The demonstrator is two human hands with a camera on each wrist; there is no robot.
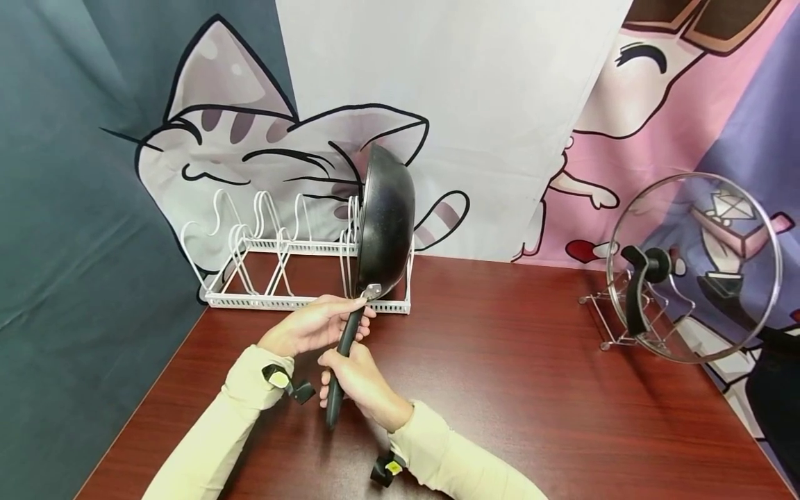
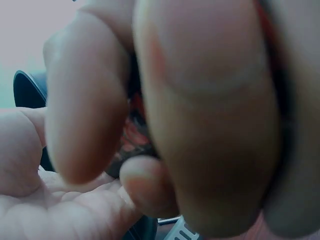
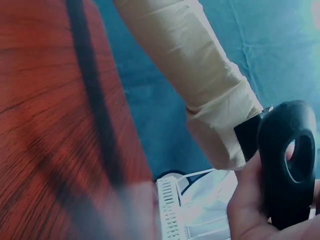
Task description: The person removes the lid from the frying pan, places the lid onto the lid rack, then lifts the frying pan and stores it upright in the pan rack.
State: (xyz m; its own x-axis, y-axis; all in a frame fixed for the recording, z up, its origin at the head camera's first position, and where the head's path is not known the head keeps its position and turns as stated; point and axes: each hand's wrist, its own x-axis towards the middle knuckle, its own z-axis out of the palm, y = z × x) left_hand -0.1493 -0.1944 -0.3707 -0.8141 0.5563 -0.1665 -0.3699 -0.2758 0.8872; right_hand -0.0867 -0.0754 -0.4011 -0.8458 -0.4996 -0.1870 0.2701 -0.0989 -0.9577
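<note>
A black wok (image 1: pixel 390 219) stands on edge, its rounded outside turned right, at the right end of a white wire rack (image 1: pixel 250 301). Its long black handle (image 1: pixel 333 410) slopes down toward me. My left hand (image 1: pixel 315 326) holds the handle close to the metal bracket, thumb near the joint. Lower down, my right hand (image 1: pixel 362 385) grips the same handle with curled fingers. In the right wrist view the handle's end (image 3: pixel 285 200) with its hanging hole is large and near. Blurred fingers (image 2: pixel 210 125) fill most of the left wrist view.
White wire dividers (image 1: pixel 281 260) rise from the rack left of the wok. At the right, a glass lid (image 1: pixel 775 271) with a black knob leans upright in a small wire stand (image 1: pixel 615 340). A printed curtain hangs behind the reddish-brown table (image 1: pixel 500 382).
</note>
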